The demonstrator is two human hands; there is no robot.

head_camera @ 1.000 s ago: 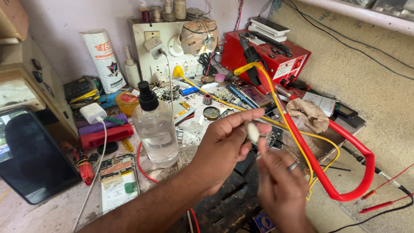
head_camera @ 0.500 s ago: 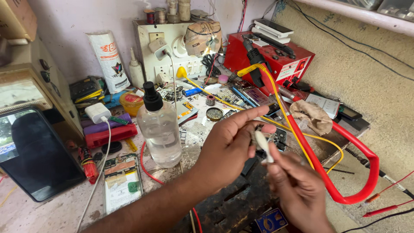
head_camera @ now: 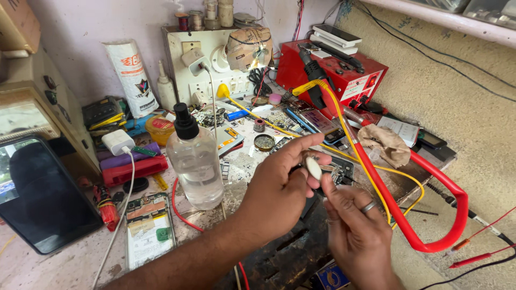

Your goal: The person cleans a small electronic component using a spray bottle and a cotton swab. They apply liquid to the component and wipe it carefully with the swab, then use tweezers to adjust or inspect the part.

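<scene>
A cluttered grey desk point(head_camera: 64, 263) strewn with phone parts and tools is seen from above. At ten o'clock a large black-screened tablet point(head_camera: 40, 198) is propped at the desk's edge. At one o'clock a red metal power-supply box point(head_camera: 355, 80) stands against the wall, and from it a thick red cable point(head_camera: 408, 225) loops round toward four o'clock, with a thin yellow wire point(head_camera: 344, 129) running alongside. Just left of centre a clear plastic spray bottle with a black nozzle point(head_camera: 194, 158) stands upright; at eight o'clock an opened phone with its back removed point(head_camera: 148, 228) lies flat.

At the centre, the left hand point(head_camera: 277, 196) is raised above the desk. A small white oval piece point(head_camera: 313, 167) is pinched between its thumb and fingers point(head_camera: 301, 147), which are closed on it. The piece's long axis runs from eleven to five o'clock, nearly upright in the view. The right hand point(head_camera: 357, 236), a ring on one finger, is held just below at five o'clock from the piece, its fingers loosely curled and gripping nothing that can be seen; its index tip is very near the lower end of the piece, though contact cannot be told. The left hand is thus the one holding the piece, the right the one approaching.
</scene>
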